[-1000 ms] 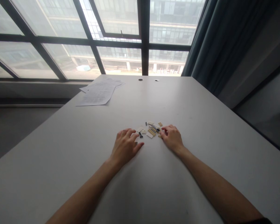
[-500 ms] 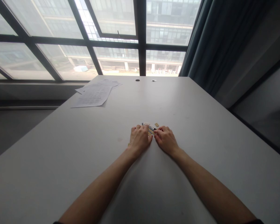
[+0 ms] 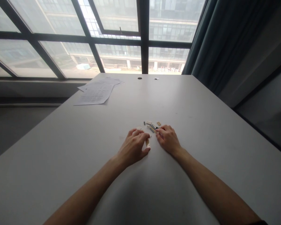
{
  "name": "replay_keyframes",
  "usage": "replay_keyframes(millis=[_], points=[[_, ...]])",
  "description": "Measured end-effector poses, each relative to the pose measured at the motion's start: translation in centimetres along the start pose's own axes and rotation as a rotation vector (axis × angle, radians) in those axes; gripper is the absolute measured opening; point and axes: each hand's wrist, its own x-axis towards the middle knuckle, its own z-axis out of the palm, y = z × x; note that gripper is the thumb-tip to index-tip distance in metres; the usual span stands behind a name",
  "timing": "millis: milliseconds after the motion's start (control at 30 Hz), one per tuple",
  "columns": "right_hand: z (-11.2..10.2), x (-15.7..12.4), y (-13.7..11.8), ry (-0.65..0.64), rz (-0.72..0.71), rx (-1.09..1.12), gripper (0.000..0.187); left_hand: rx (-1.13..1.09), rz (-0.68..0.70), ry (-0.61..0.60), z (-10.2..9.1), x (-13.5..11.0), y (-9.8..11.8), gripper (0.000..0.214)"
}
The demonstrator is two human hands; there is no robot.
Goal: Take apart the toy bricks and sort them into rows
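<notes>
My left hand is low over the table, with a small cream-and-tan toy building brick piece between its thumb and fingertips. My right hand is closed at the right end of a small cluster of white, yellow and grey toy bricks. A small black piece pokes out at its fingertips; the rest of what it grips is hidden. Just beyond the right fingers lies a flat tan brick. A small grey brick stands beyond the left hand. Some pale bricks are partly covered by the left fingers.
Printed sheets of paper lie at the far left of the white table. Two round cable holes are near its far edge, one being a dark hole. Windows rise behind, with a dark curtain at the right.
My left hand has drawn back left and toward me, away from the brick cluster, and the cream-and-tan piece now shows in it. My right hand stays at the cluster. The view has shifted slightly.
</notes>
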Motion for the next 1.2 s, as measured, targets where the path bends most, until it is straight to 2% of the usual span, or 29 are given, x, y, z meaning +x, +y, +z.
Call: replay_keyframes(millis=[133, 267, 400, 600, 733, 900, 1200], points=[[-0.1, 0.0, -0.3, -0.034, -0.048, -0.044, 0.023, -0.009, 0.059, -0.108, -0.1, -1.9, -0.5, 0.021], [0.0, 0.0, -0.2, -0.003, -0.050, -0.033, 0.020, -0.008, 0.080, -0.136, 0.1, -2.4, -1.1, 0.021], [0.1, 0.1, 0.0, 0.021, -0.004, -0.053, 0.015, 0.042, 0.123, -0.102, 0.0, -3.4, -1.6, 0.027], [0.2, 0.8, -0.9, -0.013, 0.079, -0.174, 0.015, 0.111, 0.252, -0.031, -0.3, -5.4, -1.3, 0.020], [0.1, 1.4, -1.7, -0.035, 0.128, -0.235, 0.017, 0.133, 0.315, 0.002, 0.3, -5.9, -0.9, 0.023], [0.1, 1.6, -2.0, -0.039, 0.184, -0.236, 0.014, 0.141, 0.323, 0.105, 1.2, -6.0, -0.9, 0.019], [0.8, 1.3, -1.6, 0.043, 0.091, -0.056, 0.010, 0.149, 0.321, 0.082, 1.2, -5.9, -0.8, 0.019]])
